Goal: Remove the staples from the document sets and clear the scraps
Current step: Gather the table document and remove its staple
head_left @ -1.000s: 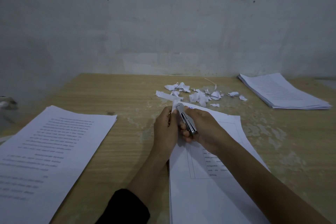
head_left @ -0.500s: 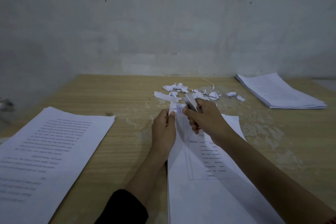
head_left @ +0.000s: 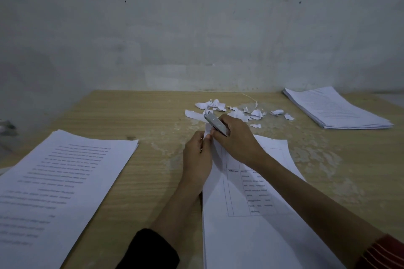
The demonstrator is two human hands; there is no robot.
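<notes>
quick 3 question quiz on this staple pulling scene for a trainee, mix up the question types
1. True or false: the right hand grips the metal tool.
2. Where do the paper scraps lie? A on the floor; B on the table, beyond the hands; C in a bin.
3. Fill in: the left hand pinches the far corner of the ____.
Key: 1 true; 2 B; 3 document set.
</notes>
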